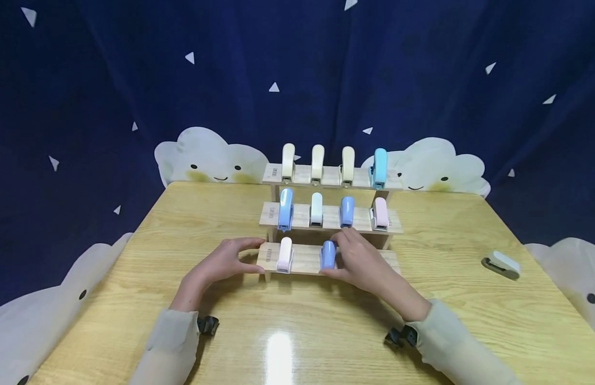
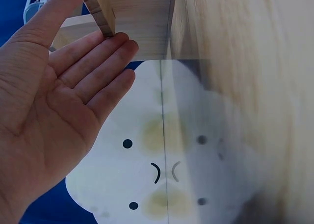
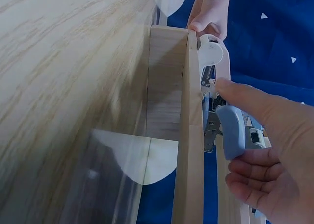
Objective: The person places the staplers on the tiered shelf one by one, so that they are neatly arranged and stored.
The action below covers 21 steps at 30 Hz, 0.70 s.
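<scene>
A three-tier wooden rack [image 1: 304,260] holds staplers standing in rows. On its lowest tier, my right hand [image 1: 361,261] holds a blue stapler [image 1: 328,255] between the thumb and fingers; in the right wrist view that blue stapler [image 3: 232,131] stands over the board's edge. A pale pink stapler [image 1: 285,255] sits to its left on the same tier. My left hand [image 1: 225,262] is at the rack's left end, thumb toward the front and fingers behind. In the left wrist view the fingers of my left hand [image 2: 59,101] are fairly straight, their tips by the end of the board.
The middle tier carries two blue staplers, a pale mint stapler [image 1: 316,208] and a pink stapler [image 1: 380,214]. Three cream staplers and a teal stapler [image 1: 379,168] fill the top tier. A white and grey stapler [image 1: 502,265] lies on the table at the right.
</scene>
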Available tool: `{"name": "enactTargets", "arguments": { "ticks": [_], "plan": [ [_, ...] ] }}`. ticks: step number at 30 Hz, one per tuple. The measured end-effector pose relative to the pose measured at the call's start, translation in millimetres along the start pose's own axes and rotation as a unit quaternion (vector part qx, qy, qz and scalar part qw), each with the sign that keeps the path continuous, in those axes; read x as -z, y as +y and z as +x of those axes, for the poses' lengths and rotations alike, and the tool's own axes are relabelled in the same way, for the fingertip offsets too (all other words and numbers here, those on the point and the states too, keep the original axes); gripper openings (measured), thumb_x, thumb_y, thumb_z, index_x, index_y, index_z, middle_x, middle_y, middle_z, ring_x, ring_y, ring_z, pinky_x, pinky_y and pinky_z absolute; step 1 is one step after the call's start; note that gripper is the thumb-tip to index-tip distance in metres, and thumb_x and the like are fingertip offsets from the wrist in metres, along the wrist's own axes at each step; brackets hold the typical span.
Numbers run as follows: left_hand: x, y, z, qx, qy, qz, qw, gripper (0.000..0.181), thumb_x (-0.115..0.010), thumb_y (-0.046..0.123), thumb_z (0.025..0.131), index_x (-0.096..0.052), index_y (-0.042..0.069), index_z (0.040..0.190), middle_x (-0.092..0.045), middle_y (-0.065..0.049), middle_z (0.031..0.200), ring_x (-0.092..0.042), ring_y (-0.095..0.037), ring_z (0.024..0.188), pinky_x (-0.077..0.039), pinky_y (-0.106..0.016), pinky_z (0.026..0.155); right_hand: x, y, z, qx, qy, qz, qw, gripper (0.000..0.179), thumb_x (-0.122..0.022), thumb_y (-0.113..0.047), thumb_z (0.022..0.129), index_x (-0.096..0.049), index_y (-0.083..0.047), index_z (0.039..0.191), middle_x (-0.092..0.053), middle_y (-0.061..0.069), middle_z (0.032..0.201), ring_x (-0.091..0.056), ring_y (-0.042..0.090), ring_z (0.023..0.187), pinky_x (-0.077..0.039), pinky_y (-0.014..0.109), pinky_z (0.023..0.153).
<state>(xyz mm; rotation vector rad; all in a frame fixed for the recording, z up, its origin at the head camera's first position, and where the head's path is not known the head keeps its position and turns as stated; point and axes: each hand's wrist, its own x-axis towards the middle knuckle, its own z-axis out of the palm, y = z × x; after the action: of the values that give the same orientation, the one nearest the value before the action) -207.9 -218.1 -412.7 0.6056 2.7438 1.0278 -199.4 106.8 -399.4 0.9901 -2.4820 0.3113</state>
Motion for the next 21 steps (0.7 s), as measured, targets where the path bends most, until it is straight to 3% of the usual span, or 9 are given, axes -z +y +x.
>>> {"name": "enactTargets", "arguments": {
  "ticks": [8, 13, 17, 21],
  "plan": [
    [0.1, -2.3, -3.2, 0.005, 0.004, 0.007, 1.0000, 0.074, -0.083, 0.035, 0.077, -0.054, 0.010, 0.140, -0.057, -0.009, 0.143, -0.050, -0.031, 0.135, -0.041, -0.049, 0.114, -5, -4, 0.5, -0.001, -0.006, 0.006, 1.0000, 0.064, -0.082, -0.051, 0.072, -0.060, 0.000, 0.104, -0.059, 0.007, 0.094, -0.053, 0.017, 0.084, -0.053, 0.032, 0.076],
    [-0.7, -1.2, -3.5, 0.006, 0.005, 0.004, 1.0000, 0.077, -0.083, 0.039, 0.076, -0.053, 0.010, 0.141, -0.057, -0.009, 0.143, -0.048, -0.032, 0.137, -0.040, -0.050, 0.115, -1, -2, -2.5, -0.009, 0.000, 0.022, 0.9997, 0.073, -0.082, -0.053, 0.071, -0.058, 0.001, 0.115, -0.061, 0.010, 0.103, -0.057, 0.019, 0.091, -0.057, 0.034, 0.082],
    [-0.8, 0.2, -2.7, 0.011, 0.004, 0.002, 0.9999, 0.077, -0.083, 0.038, 0.075, -0.054, 0.010, 0.141, -0.057, -0.010, 0.143, -0.047, -0.032, 0.138, -0.040, -0.050, 0.115, 11, 8, -9.6, 0.002, 0.041, 0.050, 0.9979, 0.075, -0.081, -0.053, 0.073, -0.058, 0.001, 0.120, -0.062, 0.012, 0.108, -0.059, 0.021, 0.097, -0.058, 0.036, 0.083],
    [-1.1, 0.4, -0.9, 0.012, 0.008, 0.004, 0.9999, 0.076, -0.084, 0.036, 0.075, -0.054, 0.011, 0.140, -0.057, -0.009, 0.143, -0.047, -0.032, 0.138, -0.040, -0.051, 0.115, 24, 29, -17.3, 0.042, 0.106, 0.062, 0.9916, 0.073, -0.070, -0.057, 0.082, -0.058, 0.004, 0.120, -0.062, 0.014, 0.110, -0.058, 0.023, 0.100, -0.056, 0.037, 0.085]
  ]
}}
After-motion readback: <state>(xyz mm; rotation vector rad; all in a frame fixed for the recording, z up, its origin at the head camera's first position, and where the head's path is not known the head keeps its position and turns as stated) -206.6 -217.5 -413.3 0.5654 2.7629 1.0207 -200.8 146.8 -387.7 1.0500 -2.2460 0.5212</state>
